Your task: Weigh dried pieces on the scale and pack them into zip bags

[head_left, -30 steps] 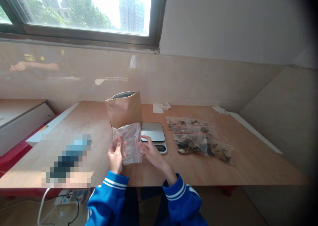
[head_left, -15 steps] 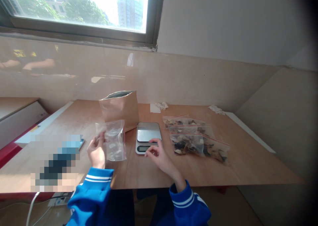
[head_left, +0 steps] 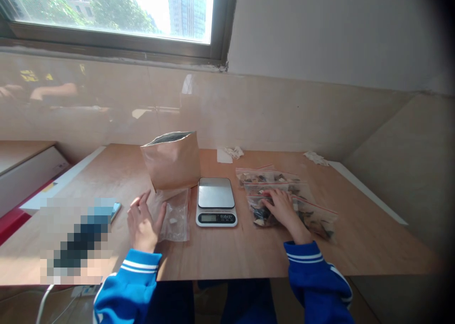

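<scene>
My left hand (head_left: 142, 222) hovers open, fingers spread, just left of a clear empty zip bag (head_left: 174, 215) that lies flat on the wooden table (head_left: 227, 248). A small digital kitchen scale (head_left: 216, 208) sits to the right of that bag. My right hand (head_left: 283, 208) rests with fingers flat on the nearest of several filled zip bags (head_left: 313, 215) holding dark dried pieces. An open brown paper pouch (head_left: 172, 160) stands upright behind the empty bag.
Crumpled white scraps (head_left: 230, 152) lie near the back wall, with more scraps (head_left: 315, 158) at the far right. A phone (head_left: 115, 210) and a blurred patch lie at the left. The wall runs close behind the table; a white strip (head_left: 366, 186) edges its right side.
My left hand has let the clear bag down onto the table and opened. My right hand has moved from the scale rightward onto the filled bags.
</scene>
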The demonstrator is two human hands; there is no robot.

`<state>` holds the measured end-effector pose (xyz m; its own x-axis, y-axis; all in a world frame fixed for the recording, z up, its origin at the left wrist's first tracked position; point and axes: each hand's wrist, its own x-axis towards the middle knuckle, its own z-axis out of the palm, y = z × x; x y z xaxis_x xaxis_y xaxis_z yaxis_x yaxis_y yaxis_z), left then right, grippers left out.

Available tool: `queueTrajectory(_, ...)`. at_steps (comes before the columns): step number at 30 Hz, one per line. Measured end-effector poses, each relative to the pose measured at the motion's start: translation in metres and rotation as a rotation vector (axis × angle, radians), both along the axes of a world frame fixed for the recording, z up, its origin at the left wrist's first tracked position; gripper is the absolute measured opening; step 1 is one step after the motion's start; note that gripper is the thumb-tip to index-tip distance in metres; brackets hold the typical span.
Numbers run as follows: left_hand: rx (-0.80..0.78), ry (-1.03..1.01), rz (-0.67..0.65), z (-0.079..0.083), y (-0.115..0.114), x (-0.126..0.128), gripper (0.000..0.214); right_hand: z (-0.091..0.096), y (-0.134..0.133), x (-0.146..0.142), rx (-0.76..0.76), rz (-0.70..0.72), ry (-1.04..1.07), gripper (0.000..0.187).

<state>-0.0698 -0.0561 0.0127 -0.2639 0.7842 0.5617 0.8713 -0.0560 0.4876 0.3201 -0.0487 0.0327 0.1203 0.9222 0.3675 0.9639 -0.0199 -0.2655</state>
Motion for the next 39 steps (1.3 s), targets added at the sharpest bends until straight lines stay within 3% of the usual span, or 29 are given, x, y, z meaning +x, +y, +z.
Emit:
queueTrajectory(2,-0.075,0.061,-0.172,-0.002,-0.006,0.001,0.056,0.0,-0.004,0.004,-0.024,0.014,0.005,0.015)
queueTrajectory(5,-0.36,0.156,-0.396,-0.012,-0.011,0.006,0.056,0.006,-0.013,0.008,-0.045,0.033,0.073,0.014)
queueTrajectory(8,-0.539,0.232,-0.464,-0.024,-0.01,0.007,0.063,0.02,-0.031,0.006,-0.101,0.087,0.302,0.012)
queueTrajectory(11,-0.588,0.261,-0.499,-0.026,-0.006,0.003,0.065,0.036,-0.054,-0.008,-0.139,0.087,0.471,0.016)
queueTrajectory(16,-0.539,0.15,-0.533,-0.011,-0.006,-0.005,0.063,0.051,-0.081,-0.052,-0.126,0.037,0.648,0.027)
queueTrajectory(20,-0.379,-0.03,-0.468,0.007,-0.02,0.002,0.052,0.051,-0.078,-0.1,-0.108,0.1,0.899,0.031)
queueTrajectory(24,-0.374,-0.48,-0.409,0.029,-0.047,0.026,0.034,0.048,-0.061,-0.153,-0.148,0.238,1.18,0.03)
queueTrajectory(29,-0.448,-1.029,-0.601,0.049,-0.062,0.057,0.045,0.049,-0.052,-0.208,-0.171,0.428,1.342,0.03)
queueTrajectory(34,-0.397,-1.205,-0.473,0.046,-0.053,0.059,0.051,0.057,-0.06,-0.218,-0.29,0.659,1.312,0.028)
queueTrajectory(39,-0.378,-1.119,-0.487,0.049,-0.054,0.055,0.041,0.052,-0.065,-0.211,-0.167,0.584,1.046,0.018)
